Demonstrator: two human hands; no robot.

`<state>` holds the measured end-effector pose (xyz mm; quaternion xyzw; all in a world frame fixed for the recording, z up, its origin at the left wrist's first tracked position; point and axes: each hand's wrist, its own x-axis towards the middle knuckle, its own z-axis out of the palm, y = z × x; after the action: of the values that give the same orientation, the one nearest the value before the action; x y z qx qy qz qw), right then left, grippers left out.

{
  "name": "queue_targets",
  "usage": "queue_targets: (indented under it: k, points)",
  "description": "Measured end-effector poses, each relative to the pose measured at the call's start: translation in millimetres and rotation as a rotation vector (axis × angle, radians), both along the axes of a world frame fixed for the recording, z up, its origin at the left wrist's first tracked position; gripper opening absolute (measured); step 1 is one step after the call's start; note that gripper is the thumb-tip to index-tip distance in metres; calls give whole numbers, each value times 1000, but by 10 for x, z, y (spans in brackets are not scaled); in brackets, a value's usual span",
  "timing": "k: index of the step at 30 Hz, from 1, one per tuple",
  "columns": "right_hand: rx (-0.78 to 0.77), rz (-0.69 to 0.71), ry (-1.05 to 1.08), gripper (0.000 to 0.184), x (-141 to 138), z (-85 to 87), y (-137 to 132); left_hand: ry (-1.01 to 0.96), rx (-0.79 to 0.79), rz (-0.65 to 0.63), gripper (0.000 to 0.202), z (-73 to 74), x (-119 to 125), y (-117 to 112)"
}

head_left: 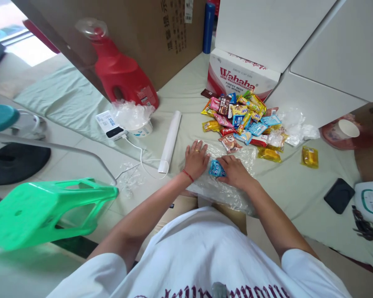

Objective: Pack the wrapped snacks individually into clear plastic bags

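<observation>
A clear plastic bag [226, 188] lies on the pale green sheet [174, 95] in front of me. My left hand [195, 159] rests flat on the bag's left part, fingers stretched out, a red cord on the wrist. My right hand [236, 171] lies on the bag beside a small blue snack packet [216, 168], fingers curled at the packet's edge. I cannot tell whether the packet is inside the bag. Just beyond my hands lies a heap of colourful wrapped snacks [242, 122].
A Wahaha box [240, 74] stands behind the heap. A white roll [170, 140], a power bank with cable [110, 124], a bowl with plastic film [133, 120] and a red detergent bottle [121, 74] are to the left. A green stool [46, 211] is near left; a black phone [338, 195] lies right.
</observation>
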<state>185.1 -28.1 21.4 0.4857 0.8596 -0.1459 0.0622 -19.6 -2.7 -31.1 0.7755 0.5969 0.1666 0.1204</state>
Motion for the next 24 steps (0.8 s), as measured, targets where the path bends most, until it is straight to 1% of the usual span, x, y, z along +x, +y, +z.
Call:
queue_targets:
  k: [3,5,6,7,8,10,11,12,13,15,17,18,21,22,24]
  points:
    - [9,-4,92,90,100,-42,-24,-53,116,46,49,111,-89,-81]
    - [37,-7,169,89,195,-13,-93,-111,221,33,43,176,-172,-186]
    - [63,-14,216,84,249,12,-151,-144,268,3,39,198,-224,-252]
    - [95,-32,270,74,309,37,-224,-175,302,-51,36,210,-284,-326]
    - [122,-58,322,61,376,58,-312,-203,323,-133,34,210,-352,-405]
    - [138,-122,400,35,524,77,-507,-237,331,-339,31,178,-496,-569]
    - [131,-158,418,29,598,71,-599,-244,324,-435,30,149,-565,-647]
    - [124,-195,422,28,665,54,-675,-247,317,-507,30,116,-626,-716]
    - [125,-234,413,29,719,30,-730,-249,311,-543,30,82,-675,-773]
    - [144,-301,372,30,767,-30,-755,-256,305,-528,29,26,-719,-838]
    - [136,-317,308,32,727,-81,-674,-251,296,-477,31,3,-679,-835]
    - [114,-300,267,37,681,-97,-605,-236,284,-464,33,4,-629,-813]
    - [26,-234,121,65,515,-99,-382,-128,212,-472,41,32,-403,-707]
    - [6,-219,81,69,472,-89,-325,-84,183,-476,42,39,-322,-670]
    - [-14,-201,33,69,425,-62,-258,-14,134,-477,41,40,-187,-610]
